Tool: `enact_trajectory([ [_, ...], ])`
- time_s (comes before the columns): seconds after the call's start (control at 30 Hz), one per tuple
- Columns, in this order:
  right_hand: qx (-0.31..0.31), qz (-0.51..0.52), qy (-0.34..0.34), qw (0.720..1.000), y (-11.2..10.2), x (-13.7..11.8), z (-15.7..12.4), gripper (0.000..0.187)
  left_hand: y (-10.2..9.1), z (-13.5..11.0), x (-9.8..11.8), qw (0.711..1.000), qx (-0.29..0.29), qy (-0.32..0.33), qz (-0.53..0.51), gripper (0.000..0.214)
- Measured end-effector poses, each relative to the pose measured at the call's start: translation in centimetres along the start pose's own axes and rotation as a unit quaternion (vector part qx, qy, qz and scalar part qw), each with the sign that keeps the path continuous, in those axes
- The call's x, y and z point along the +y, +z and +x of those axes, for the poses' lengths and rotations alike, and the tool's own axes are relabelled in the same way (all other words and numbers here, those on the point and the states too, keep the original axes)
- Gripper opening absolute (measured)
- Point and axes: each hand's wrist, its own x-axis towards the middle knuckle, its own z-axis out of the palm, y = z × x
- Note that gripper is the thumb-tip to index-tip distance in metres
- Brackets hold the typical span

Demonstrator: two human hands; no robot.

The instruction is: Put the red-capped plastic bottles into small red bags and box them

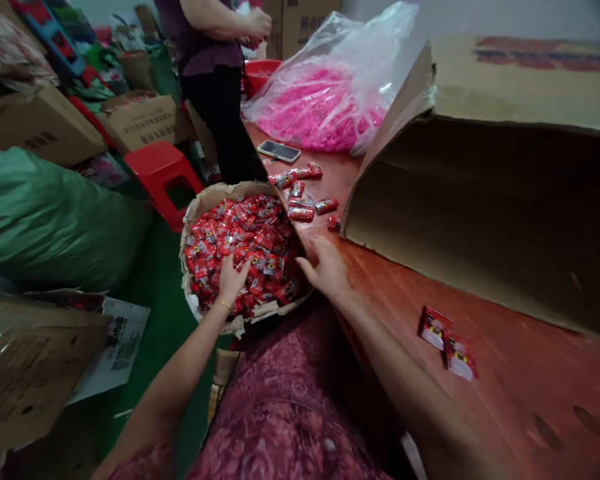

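A cardboard box full of small red packets stands beside the wooden table. My left hand reaches down into the packets, its fingers spread and dipping among them. My right hand rests at the table's edge by the box rim, fingers curled loosely with nothing visible in them. Two red packets lie on the table to my right. Several more packets lie farther along the table.
A big open cardboard carton lies on its side on the table. Behind it lie a clear bag of pink items and a phone. Another person stands at the far end. A red stool, a green sack and boxes crowd the floor.
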Motion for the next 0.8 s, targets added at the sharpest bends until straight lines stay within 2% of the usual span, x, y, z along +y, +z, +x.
enact_trajectory([
  [0.1, 0.028, -0.098, 0.089, 0.991, -3.6, 4.4, -2.1, 0.050, -0.1, -4.5, -2.0, 0.982, -0.095, 0.065, 0.153, 0.052],
  [0.17, 0.025, -0.174, 0.141, 0.974, -5.8, 7.0, -3.7, 0.050, 0.0, -7.1, -3.2, 0.943, -0.192, 0.116, 0.245, 0.053],
  [0.23, 0.010, -0.237, 0.183, 0.954, -7.6, 9.0, -5.2, 0.049, 0.2, -8.6, -4.1, 0.897, -0.257, 0.157, 0.325, 0.054],
  [0.3, -0.020, -0.275, 0.219, 0.936, -8.8, 10.4, -6.4, 0.046, 0.5, -9.1, -4.4, 0.871, -0.270, 0.158, 0.379, 0.047],
  [0.37, -0.050, -0.294, 0.251, 0.921, -9.5, 11.2, -7.1, 0.042, 1.1, -8.9, -4.2, 0.867, -0.260, 0.129, 0.406, 0.038],
  [0.47, -0.077, -0.320, 0.275, 0.904, -10.1, 11.6, -7.1, 0.043, 1.9, -8.5, -3.7, 0.863, -0.259, 0.095, 0.422, 0.034],
  [0.6, -0.150, -0.345, 0.273, 0.886, -10.7, 11.7, -5.6, 0.044, 2.1, -8.5, -3.4, 0.854, -0.263, 0.081, 0.442, 0.040],
  [0.8, -0.247, -0.324, 0.234, 0.883, -12.6, 13.4, -2.9, 0.036, 1.8, -8.4, -3.9, 0.847, -0.292, 0.048, 0.441, 0.054],
])
